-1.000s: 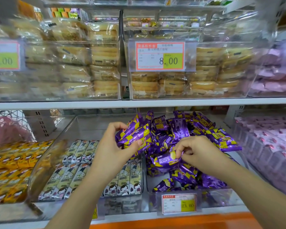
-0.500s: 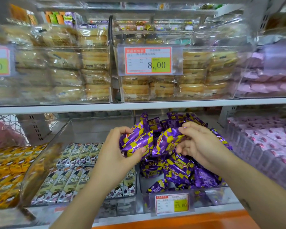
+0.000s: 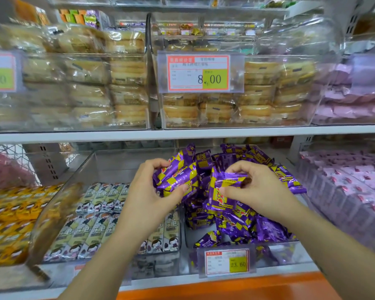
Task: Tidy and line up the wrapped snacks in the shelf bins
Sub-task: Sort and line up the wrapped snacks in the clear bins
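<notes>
head | clear bin [image 3: 287, 254] on lower shelf [image 3: 165, 283]: purple snacks [image 3: 247, 223] heaped, too many to count | left hand [image 3: 146, 192] curled round a bunch [image 3: 178, 176] of several; right hand [image 3: 259, 187] pinching a single snack [image 3: 222, 191] just beside it, above the heap

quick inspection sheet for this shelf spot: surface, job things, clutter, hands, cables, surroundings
surface: lower shelf carries clear bins; its front edge is orange.
job's things: purple snacks heaped loose in their bin; cream snacks lie in rows in the bin to the left.
clutter: one stray snack at the bin's front.
hands: left hand grips a bundle of purple snacks; right hand pinches a single snack.
cables: nothing seen
surroundings: wrapped cakes and price tag above; pink packs to the right.
</notes>
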`<state>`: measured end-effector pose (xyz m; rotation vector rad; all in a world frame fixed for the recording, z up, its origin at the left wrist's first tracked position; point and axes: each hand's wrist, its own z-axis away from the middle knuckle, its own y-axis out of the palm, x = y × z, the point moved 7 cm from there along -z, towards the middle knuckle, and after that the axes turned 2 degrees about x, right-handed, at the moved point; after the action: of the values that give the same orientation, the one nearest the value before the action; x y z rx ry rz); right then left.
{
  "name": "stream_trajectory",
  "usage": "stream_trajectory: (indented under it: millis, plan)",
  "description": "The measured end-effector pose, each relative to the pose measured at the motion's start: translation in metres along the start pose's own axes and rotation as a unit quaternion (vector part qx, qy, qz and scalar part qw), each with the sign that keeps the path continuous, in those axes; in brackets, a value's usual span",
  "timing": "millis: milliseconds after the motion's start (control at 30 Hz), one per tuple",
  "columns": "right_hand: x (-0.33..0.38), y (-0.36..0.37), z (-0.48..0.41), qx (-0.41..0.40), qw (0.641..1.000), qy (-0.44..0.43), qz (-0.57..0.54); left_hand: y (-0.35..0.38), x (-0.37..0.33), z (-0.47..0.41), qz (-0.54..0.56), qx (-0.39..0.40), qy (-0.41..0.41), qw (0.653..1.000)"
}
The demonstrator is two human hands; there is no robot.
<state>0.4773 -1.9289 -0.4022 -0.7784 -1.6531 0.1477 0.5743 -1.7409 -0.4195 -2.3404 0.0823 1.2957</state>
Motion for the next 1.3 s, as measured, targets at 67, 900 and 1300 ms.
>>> stream_trajectory:
  millis: [67,900,1300]
  plan:
    - [0.001,0.008,0.001,0.028,0.998,-0.036,0.045,-0.01,0.003,-0.001,0.001,-0.017,-0.008,1.0]
    - [-0.036,0.095,-0.013,0.188,0.793,-0.207,0.541,-0.032,0.017,0.004,0.017,-0.015,-0.042,0.999]
    - [-0.028,0.087,-0.007,0.287,0.824,-0.16,0.461,-0.03,0.016,0.004,0.012,-0.012,-0.047,0.999]
